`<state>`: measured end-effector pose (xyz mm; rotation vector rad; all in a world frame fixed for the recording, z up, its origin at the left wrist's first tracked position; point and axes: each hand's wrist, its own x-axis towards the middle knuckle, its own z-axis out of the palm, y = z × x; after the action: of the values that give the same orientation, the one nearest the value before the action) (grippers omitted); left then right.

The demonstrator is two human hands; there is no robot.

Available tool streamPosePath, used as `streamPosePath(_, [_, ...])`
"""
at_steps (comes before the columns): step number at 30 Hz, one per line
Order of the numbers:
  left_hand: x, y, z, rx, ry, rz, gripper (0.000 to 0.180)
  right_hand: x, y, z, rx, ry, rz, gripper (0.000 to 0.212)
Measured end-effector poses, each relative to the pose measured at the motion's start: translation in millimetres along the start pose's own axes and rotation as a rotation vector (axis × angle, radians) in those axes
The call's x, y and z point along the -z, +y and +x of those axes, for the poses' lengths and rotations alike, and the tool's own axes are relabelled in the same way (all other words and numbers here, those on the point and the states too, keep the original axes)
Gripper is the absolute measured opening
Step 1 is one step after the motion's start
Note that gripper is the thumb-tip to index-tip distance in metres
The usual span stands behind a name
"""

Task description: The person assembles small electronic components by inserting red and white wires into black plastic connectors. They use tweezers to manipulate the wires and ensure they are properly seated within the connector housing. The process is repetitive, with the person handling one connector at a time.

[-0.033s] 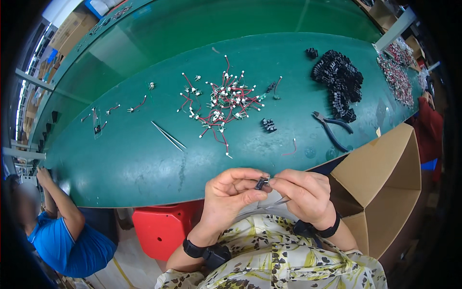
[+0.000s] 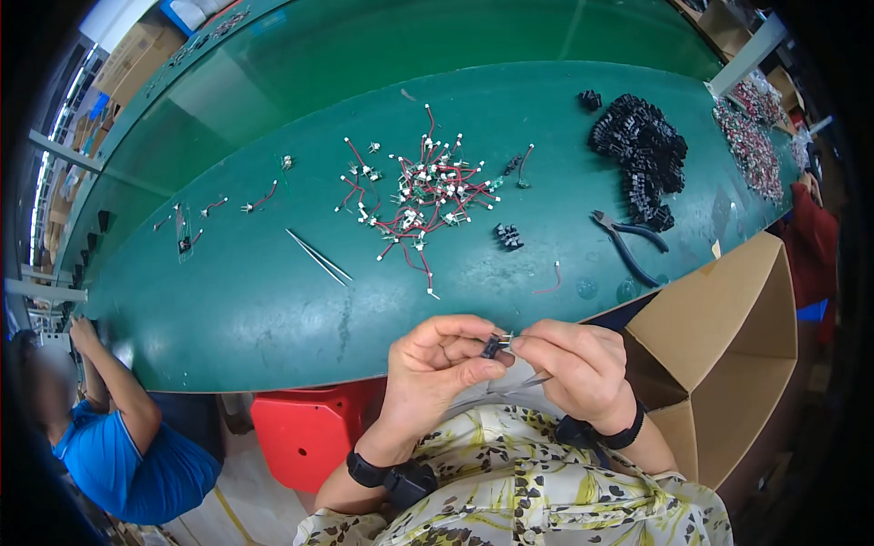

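Observation:
My left hand [image 2: 443, 362] pinches a small black plastic block [image 2: 492, 347], like a connector housing, between thumb and fingers. My right hand [image 2: 579, 364] has its thumb and forefinger closed at the block's right side, where small light metal bits [image 2: 507, 340] show. What the right fingers grip is mostly hidden. Below the right palm a slim grey strip [image 2: 528, 380] juts out; its kind is unclear. Both hands are in front of the near edge of the green table [image 2: 246, 318]. Beyond them lies a short row of black blocks [image 2: 508, 237].
Red wires with white connectors [image 2: 428, 196] are heaped mid-table. Tweezers [image 2: 317, 257] lie left, cutting pliers [image 2: 628, 246] right, near a pile of black blocks [image 2: 637, 146]. A cardboard box [image 2: 728, 364] stands at my right, a red stool [image 2: 305, 437] at left. A person in blue [image 2: 137, 464] sits left.
The black block and my left fingertips have shifted very slightly. Everything on the table is as before.

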<state>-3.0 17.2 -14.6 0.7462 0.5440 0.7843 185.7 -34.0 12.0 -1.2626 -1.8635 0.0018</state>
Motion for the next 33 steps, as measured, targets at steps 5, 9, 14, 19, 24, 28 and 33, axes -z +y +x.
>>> streamPosePath(5, [-1,4,0,0.077,0.006,-0.151,0.042,2,-1,-1,0.049,0.057,0.021,0.027])
streamPosePath(9, [-1,1,0,0.047,-0.039,-0.185,0.044,3,-6,4,0.097,0.037,0.006,0.026])
streamPosePath(14, [-1,0,1,0.06,-0.039,-0.166,0.043,5,-6,6,0.108,0.002,0.002,0.027])
streamPosePath(19, [1,-5,3,-0.022,-0.086,-0.17,0.038,9,-10,6,0.076,-0.063,-0.013,0.029])
streamPosePath(24, [4,-3,3,-0.002,-0.127,-0.122,0.034,8,-8,8,0.069,-0.059,0.048,0.024])
streamPosePath(28, [3,0,3,0.03,-0.132,-0.105,0.034,4,-4,3,-0.001,-0.105,0.157,0.028])
streamPosePath(33, [-3,0,0,0.086,-0.06,-0.063,0.04,5,-7,2,-0.262,-0.041,0.435,0.035])
